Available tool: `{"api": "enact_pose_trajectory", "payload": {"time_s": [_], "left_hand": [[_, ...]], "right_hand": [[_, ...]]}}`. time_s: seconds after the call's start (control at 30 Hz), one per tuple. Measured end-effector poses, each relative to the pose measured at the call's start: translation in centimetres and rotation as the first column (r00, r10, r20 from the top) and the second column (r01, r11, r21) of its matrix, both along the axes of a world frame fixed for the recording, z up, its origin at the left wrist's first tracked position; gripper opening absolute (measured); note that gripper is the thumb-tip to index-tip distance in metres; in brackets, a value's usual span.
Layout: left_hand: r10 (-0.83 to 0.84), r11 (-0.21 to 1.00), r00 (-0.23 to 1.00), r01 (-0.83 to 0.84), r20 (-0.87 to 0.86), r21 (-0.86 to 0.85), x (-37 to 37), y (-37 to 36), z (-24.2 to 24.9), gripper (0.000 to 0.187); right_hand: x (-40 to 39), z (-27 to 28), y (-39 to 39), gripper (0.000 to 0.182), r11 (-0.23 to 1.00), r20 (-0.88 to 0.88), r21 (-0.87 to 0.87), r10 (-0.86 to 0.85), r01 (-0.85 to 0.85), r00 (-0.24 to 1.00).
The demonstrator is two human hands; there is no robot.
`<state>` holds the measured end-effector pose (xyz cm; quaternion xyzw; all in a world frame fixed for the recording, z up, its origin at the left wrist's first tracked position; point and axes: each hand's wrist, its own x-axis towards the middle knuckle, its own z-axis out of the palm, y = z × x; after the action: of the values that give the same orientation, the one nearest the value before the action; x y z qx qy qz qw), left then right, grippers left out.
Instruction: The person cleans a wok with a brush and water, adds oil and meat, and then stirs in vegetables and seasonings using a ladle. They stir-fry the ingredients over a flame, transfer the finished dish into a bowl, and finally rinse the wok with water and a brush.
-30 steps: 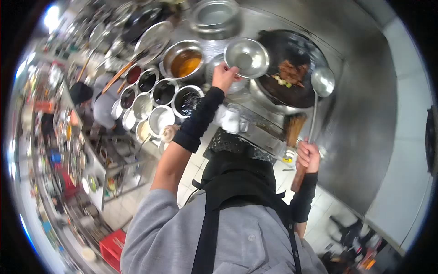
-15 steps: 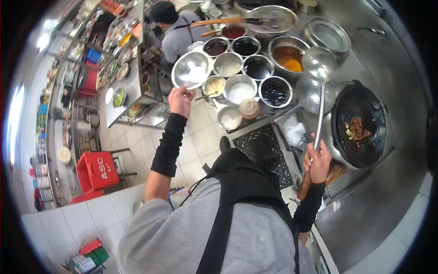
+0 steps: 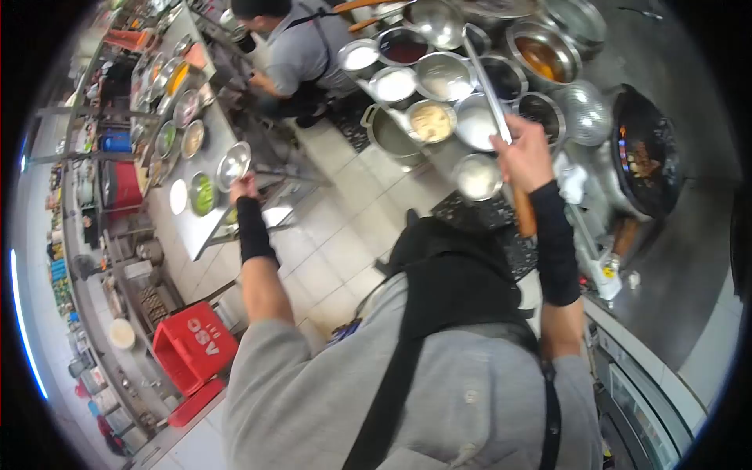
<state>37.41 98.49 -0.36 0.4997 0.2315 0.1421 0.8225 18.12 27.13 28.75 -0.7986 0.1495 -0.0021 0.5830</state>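
Note:
My left hand [image 3: 244, 188] is closed on the rim of a small metal bowl [image 3: 233, 166], held out at the edge of the side table. A bowl of green pieces [image 3: 203, 194] and a white round dish [image 3: 178, 197] are just beside it. My right hand [image 3: 526, 154] grips a long-handled ladle [image 3: 487, 82] with a wooden end [image 3: 523, 211]. The ladle's metal cup [image 3: 433, 22] is over the seasoning containers at the top. Below its handle stand a pale yellow paste [image 3: 431, 122] and a white seasoning [image 3: 475, 121]. Blackened and wide, a wok [image 3: 646, 153] holds brown food at the right.
A co-worker [image 3: 301, 55] in a grey shirt stands beyond, between the side table [image 3: 205, 149] and the seasoning containers. A pot of amber liquid [image 3: 542, 55] and a perforated metal strainer [image 3: 583, 113] are near the wok. A red crate [image 3: 196, 345] is at lower left.
My left hand has carried the bowl from beside the seasoning containers left to the side table. My right hand has swung the ladle left, from near the wok to over the containers. The view has shifted.

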Motion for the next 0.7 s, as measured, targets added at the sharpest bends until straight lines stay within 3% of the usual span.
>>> {"api": "enact_pose_trajectory", "payload": {"time_s": [0.07,0.17,0.3,0.33,0.4,0.57,0.6,0.67,0.7], "left_hand": [[0.111,0.99,0.993,-0.114,-0.042,-0.085,1.3,4.3,1.8,0.022],[0.202,0.943,0.969,-0.232,-0.144,-0.24,4.4,2.9,1.1,0.025],[0.21,0.936,0.977,-0.209,-0.026,-0.283,7.1,6.7,-2.4,0.03],[0.166,0.972,0.986,-0.16,0.021,-0.174,6.6,6.6,-2.9,0.037],[0.138,0.943,0.987,-0.157,-0.086,-0.292,6.4,8.1,-3.0,0.049],[0.427,0.788,0.881,-0.472,-0.202,-0.394,4.0,17.6,-6.9,0.063],[0.571,0.657,0.781,-0.62,-0.254,-0.43,3.5,16.9,-4.0,0.055],[0.549,0.638,0.779,-0.625,-0.303,-0.45,2.4,20.2,-4.4,0.049],[0.539,0.691,0.793,-0.609,-0.283,-0.39,1.9,20.1,-4.0,0.044]], "right_hand": [[2.7,-1.1,2.6,0.011,0.999,-0.018,-0.034,0.036,-0.037,0.999],[5.2,-2.0,5.8,0.017,0.985,-0.027,-0.154,0.074,-0.077,0.997],[7.4,-3.1,8.4,0.022,0.971,-0.033,-0.231,0.053,-0.059,0.998],[7.9,-3.7,8.7,0.022,0.972,-0.032,-0.226,0.053,-0.059,0.998],[8.8,-4.2,9.6,0.024,0.978,-0.02,-0.205,0.037,-0.04,0.999],[9.1,-5.4,9.5,0.023,0.974,-0.027,-0.225,-0.029,0.022,0.999],[9.2,-4.8,9.6,0.023,0.972,-0.05,-0.233,-0.045,0.032,0.998],[9.4,-4.8,9.3,0.023,0.967,-0.071,-0.252,-0.045,0.026,0.996],[9.6,-5.0,9.2,0.022,0.966,-0.078,-0.257,-0.04,0.018,0.996]]}}
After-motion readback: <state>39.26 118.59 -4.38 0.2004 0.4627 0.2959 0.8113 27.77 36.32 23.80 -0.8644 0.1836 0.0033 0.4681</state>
